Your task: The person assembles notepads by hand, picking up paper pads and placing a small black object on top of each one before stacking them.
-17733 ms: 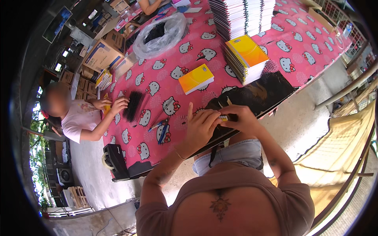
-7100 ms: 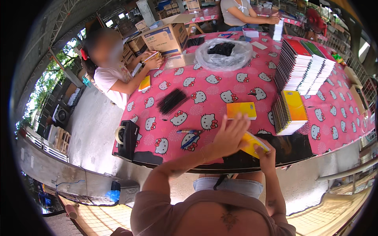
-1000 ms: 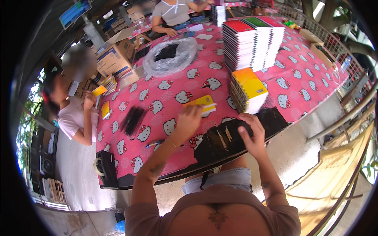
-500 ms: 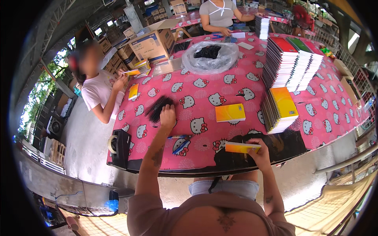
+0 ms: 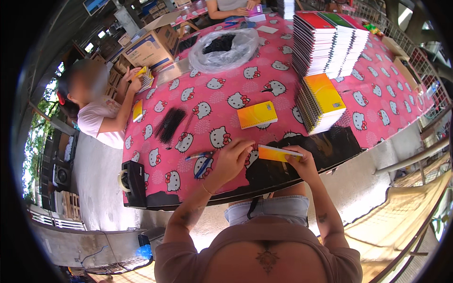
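My right hand (image 5: 304, 164) grips a small yellow-orange notebook (image 5: 276, 153) at its right end, held tilted above the table's near edge. Close to the notebook's left end is my left hand (image 5: 234, 158), fingers pinched together; whatever they hold is too fine to make out. A pile of black spiral binding coils (image 5: 170, 125) lies left of centre, with one loose coil beside it. Beyond my hands a yellow spiral notebook (image 5: 257, 114) lies flat. To its right stands a stack of yellow spiral notebooks (image 5: 323, 104). Blue pens (image 5: 203, 165) rest by my left forearm.
Tall stacks of notebooks (image 5: 325, 45) stand far right. A clear plastic bag (image 5: 224, 49) with black contents sits at the back. A tape dispenser (image 5: 134, 184) is at the near left corner. One co-worker (image 5: 101, 111) handles yellow notebooks at left; another (image 5: 229, 8) works at the far side.
My left hand has left the coil pile and come right, beside the held notebook. The left co-worker's hands have moved to the notebook stack. The view has shifted.
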Demonstrator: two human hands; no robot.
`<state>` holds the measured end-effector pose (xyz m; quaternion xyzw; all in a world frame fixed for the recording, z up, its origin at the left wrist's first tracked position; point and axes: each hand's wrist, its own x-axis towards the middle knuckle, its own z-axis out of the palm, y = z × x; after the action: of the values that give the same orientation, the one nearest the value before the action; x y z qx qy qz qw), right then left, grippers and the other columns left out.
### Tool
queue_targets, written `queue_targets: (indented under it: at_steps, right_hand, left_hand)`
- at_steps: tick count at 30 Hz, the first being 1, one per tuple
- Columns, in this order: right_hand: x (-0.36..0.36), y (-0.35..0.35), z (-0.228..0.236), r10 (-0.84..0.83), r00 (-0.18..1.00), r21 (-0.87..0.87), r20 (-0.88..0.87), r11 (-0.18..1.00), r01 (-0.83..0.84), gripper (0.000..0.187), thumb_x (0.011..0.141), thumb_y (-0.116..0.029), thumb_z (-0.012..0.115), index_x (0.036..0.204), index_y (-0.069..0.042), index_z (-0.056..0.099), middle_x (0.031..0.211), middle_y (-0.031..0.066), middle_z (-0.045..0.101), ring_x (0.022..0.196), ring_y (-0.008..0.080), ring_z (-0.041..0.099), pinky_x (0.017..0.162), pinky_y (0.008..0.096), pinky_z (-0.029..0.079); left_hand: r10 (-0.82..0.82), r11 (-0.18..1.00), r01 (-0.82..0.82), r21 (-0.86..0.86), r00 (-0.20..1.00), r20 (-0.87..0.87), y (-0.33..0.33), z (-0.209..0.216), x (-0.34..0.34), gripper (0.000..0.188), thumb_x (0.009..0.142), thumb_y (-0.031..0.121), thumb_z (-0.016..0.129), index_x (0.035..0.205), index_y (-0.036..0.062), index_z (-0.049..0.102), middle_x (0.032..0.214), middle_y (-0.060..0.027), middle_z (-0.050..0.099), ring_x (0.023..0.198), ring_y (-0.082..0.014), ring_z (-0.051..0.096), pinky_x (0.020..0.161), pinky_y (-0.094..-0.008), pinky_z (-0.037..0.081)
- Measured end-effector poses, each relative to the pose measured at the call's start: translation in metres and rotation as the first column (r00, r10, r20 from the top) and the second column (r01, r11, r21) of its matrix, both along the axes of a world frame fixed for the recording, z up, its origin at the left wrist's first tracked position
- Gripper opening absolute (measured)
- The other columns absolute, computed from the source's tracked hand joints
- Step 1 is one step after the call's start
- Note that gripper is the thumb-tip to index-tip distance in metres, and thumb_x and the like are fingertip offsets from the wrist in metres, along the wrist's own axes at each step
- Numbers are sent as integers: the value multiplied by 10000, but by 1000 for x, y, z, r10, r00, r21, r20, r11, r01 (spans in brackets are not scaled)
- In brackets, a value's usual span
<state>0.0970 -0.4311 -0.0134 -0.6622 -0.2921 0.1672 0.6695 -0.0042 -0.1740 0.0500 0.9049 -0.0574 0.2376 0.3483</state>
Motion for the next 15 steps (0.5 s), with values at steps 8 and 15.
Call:
queue_targets:
  at_steps: [8,15]
  right_hand:
    - [-3,3,0,-45,998,21,-38,999,46,224,940,3,640,1162,-2,670,1012,42,699,909,75,611,807,230,497]
    - [-3,3,-1,-33,997,27,-63,999,35,201,969,-46,640,1163,0,666,991,38,701,885,67,608,796,221,496]
  left_hand:
    - [-7,994,4,-105,1000,-26,-11,-9,-4,172,948,104,673,1076,4,727,932,-109,721,701,-163,690,529,-253,505]
    - [48,989,-68,-131,988,-150,-6,-5,4,165,955,129,672,1045,2,726,848,-99,709,681,-151,659,618,-251,515]
